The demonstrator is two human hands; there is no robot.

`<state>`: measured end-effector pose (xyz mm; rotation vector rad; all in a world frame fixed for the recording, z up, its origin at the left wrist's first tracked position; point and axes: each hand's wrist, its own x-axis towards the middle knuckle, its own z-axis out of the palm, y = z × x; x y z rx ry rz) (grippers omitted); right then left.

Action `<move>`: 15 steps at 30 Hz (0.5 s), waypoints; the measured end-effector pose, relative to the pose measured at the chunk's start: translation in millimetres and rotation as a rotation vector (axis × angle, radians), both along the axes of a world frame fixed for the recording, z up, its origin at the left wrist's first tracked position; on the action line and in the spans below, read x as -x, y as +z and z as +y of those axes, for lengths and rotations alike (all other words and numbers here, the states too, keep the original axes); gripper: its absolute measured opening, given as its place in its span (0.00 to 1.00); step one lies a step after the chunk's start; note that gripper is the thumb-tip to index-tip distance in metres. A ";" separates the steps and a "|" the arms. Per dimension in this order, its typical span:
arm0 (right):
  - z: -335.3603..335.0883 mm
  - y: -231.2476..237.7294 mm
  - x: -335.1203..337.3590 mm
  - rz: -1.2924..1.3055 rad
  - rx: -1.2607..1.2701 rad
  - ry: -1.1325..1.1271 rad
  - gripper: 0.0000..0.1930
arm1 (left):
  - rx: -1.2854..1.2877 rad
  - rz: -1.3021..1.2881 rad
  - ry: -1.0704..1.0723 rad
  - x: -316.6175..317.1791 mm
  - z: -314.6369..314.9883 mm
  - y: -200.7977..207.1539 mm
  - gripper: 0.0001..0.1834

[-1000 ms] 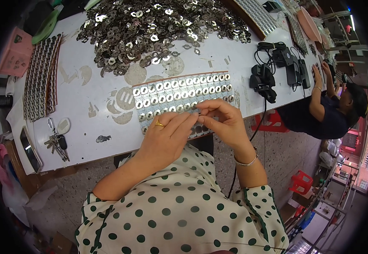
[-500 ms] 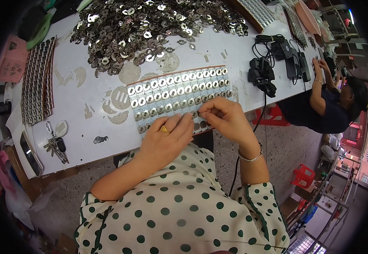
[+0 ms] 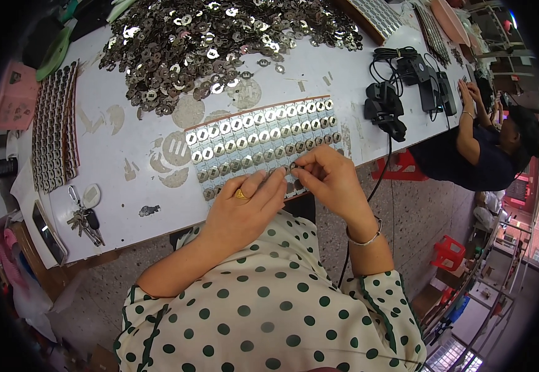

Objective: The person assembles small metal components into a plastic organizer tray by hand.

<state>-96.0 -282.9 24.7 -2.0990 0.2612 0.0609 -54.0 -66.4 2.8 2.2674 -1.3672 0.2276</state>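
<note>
A board (image 3: 243, 149) carries rows of small round metal plates with diamond-shaped holes and lies on the white table in front of me. My left hand (image 3: 245, 201), a yellow ring on one finger, rests over the board's near edge with its fingers stretched out side by side; what lies under them is hidden. Close to its fingertips, my right hand (image 3: 326, 180) pinches a small metal plate (image 3: 292, 166) between thumb and forefinger, low over the near rows. A large heap of loose metal plates (image 3: 183, 53) covers the table's far side.
At the left stand stacked filled boards (image 3: 56, 130), keys (image 3: 85, 220) and a phone (image 3: 49, 232). Black adapters with cables (image 3: 386, 108) lie to the right. Another filled board (image 3: 372, 18) is at the back. A co-worker (image 3: 486, 146) sits at the far right.
My right hand has shifted slightly down and back, still pinching at the near rows. My left hand stays almost in place. The view has tilted a little.
</note>
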 end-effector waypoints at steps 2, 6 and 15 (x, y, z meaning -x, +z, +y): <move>-1.1 3.5 -2.0 0.004 0.044 0.039 0.08 | 0.001 -0.006 0.004 0.1 1.2 -1.3 0.17; -11.3 18.4 -20.0 0.132 0.090 0.159 0.07 | -0.094 -0.036 -0.008 -0.2 3.8 -4.9 0.23; -19.3 -7.0 -131.2 -0.592 0.720 0.187 0.09 | -0.070 -0.010 -0.006 -0.1 9.4 -1.9 0.22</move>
